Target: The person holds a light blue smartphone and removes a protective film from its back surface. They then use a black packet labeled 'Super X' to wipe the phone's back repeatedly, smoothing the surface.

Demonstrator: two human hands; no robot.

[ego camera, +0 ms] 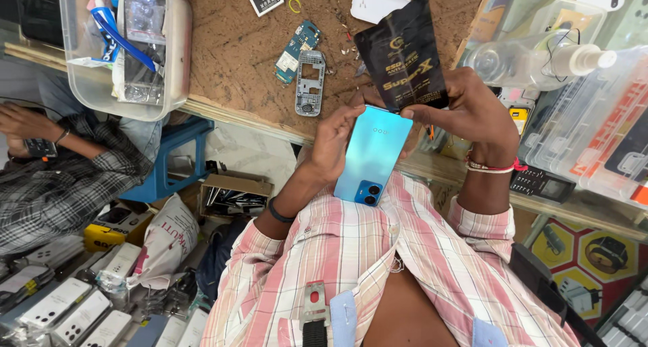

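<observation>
Left hand [335, 141] wrapped around blue smartphone [372, 154], back up, at frame centre. Right hand [472, 111] pinching black foil pouch [403, 53] at phone's 12 o'clock edge. At 10 o'clock on worktop [233, 46]: grey phone frame [310, 84], circuit board [297, 50].

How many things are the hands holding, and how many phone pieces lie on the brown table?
Blue phone, in left hand and right hand: 1
Black packet, pinched by right hand: 1
Circuit board on table: 1
Grey phone frame: 1
Total: 4
</observation>
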